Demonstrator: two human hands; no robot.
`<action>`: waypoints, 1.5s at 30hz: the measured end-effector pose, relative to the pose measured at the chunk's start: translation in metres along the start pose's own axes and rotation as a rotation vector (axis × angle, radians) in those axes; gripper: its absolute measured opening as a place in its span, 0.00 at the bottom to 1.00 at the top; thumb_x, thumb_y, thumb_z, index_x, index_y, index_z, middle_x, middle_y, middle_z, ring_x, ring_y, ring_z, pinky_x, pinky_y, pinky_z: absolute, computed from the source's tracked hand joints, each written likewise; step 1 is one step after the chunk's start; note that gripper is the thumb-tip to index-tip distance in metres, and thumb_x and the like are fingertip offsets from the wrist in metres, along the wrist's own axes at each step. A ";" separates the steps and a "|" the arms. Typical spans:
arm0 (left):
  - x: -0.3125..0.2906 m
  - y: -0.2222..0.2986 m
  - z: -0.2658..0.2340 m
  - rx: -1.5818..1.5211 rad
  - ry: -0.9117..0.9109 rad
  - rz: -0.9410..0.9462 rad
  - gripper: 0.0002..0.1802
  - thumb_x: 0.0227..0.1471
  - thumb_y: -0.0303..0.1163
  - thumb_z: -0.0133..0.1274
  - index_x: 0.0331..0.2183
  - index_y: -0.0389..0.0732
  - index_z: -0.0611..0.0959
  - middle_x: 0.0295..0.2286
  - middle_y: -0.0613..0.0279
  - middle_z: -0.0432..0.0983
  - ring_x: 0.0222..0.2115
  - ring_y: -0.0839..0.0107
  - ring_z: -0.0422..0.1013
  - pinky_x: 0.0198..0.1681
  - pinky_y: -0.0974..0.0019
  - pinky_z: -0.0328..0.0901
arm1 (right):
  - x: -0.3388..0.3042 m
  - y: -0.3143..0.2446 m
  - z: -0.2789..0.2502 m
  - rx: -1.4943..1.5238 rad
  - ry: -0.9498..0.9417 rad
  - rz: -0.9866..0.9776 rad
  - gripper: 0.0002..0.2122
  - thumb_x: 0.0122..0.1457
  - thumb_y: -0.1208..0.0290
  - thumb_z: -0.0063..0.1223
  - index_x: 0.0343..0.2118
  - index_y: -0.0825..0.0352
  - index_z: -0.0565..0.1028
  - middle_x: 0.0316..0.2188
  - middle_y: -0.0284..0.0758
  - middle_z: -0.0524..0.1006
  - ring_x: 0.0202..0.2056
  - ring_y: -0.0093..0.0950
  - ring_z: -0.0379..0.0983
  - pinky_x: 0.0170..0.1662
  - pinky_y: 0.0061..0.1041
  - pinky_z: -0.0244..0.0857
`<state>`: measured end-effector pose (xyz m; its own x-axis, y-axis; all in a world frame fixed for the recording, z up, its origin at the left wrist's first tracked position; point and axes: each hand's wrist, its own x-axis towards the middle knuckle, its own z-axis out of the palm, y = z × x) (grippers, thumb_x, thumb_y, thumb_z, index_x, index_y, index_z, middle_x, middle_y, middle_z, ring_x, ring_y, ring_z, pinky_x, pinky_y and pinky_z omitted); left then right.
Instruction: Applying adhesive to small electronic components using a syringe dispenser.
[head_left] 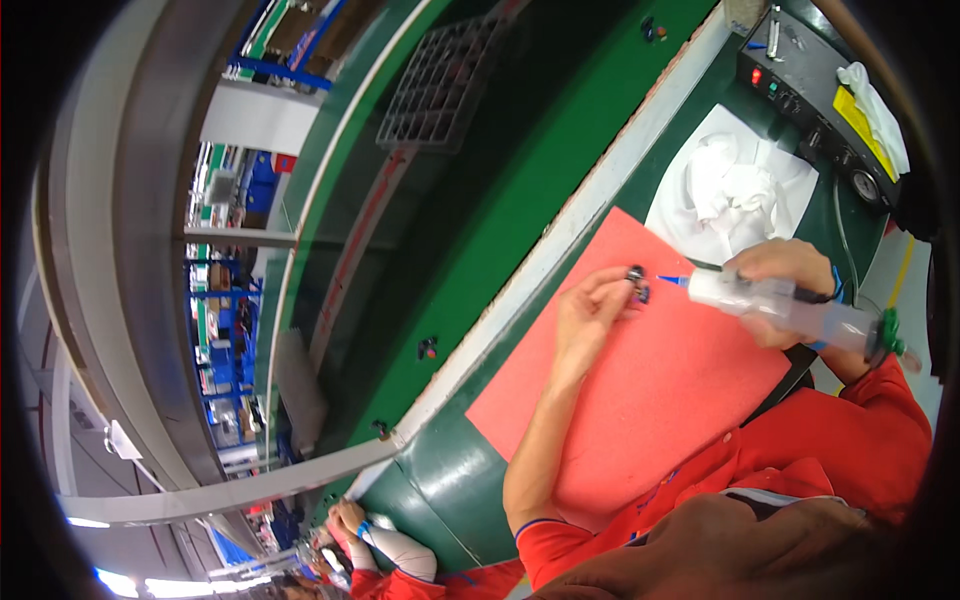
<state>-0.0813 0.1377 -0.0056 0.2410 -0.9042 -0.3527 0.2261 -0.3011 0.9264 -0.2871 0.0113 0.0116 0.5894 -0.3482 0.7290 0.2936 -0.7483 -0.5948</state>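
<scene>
Between the fingertips of my left hand (pixel 594 306) is a small dark part (pixel 637 283), too small to name more closely. My right hand (pixel 785 268) is wrapped round a glue dispensing syringe (pixel 745 292), a clear barrel with a white front. Its blue needle tip (pixel 670 280) points at the small dark part, a short gap away. A green fitting (pixel 886 332) closes the syringe's rear end. Both hands are above a red-orange mat (pixel 665 375) on the green bench.
A crumpled white wipe (pixel 735 190) lies on white paper beyond the mat. At the far right stands a black dispenser controller (pixel 815 110) with knobs and a gauge. On the green conveyor belt (pixel 500 260) are small dark parts (pixel 428 348) and a clear divided tray (pixel 440 85). A co-worker's hands (pixel 347 518) show at lower left.
</scene>
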 end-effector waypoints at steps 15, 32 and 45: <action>0.050 0.034 0.034 1.099 0.317 1.011 0.09 0.38 0.17 0.48 0.29 0.33 0.74 0.31 0.54 0.71 0.35 0.57 0.64 0.39 0.61 0.59 | -0.032 -0.005 -0.065 -0.128 0.484 0.514 0.15 0.41 0.73 0.54 0.35 0.70 0.70 0.30 0.36 0.72 0.28 0.21 0.69 0.31 0.18 0.63; 0.096 0.018 0.089 0.652 0.132 0.719 0.09 0.42 0.25 0.49 0.30 0.35 0.77 0.30 0.52 0.72 0.31 0.62 0.69 0.35 0.69 0.63 | -0.028 0.003 -0.050 -0.181 0.455 0.540 0.14 0.39 0.70 0.58 0.31 0.68 0.72 0.25 0.33 0.73 0.25 0.19 0.68 0.29 0.16 0.62; 0.096 0.016 0.091 1.074 -0.019 1.188 0.08 0.36 0.23 0.54 0.26 0.37 0.78 0.27 0.60 0.73 0.30 0.67 0.67 0.35 0.67 0.60 | -0.031 0.017 -0.036 0.407 0.612 0.709 0.15 0.45 0.68 0.56 0.35 0.70 0.69 0.25 0.35 0.72 0.23 0.22 0.70 0.22 0.18 0.66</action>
<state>-0.1402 0.0182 -0.0128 -0.2254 -0.7707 0.5960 -0.8116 0.4870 0.3228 -0.3271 -0.0112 -0.0088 0.2750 -0.9505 0.1448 0.3272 -0.0491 -0.9437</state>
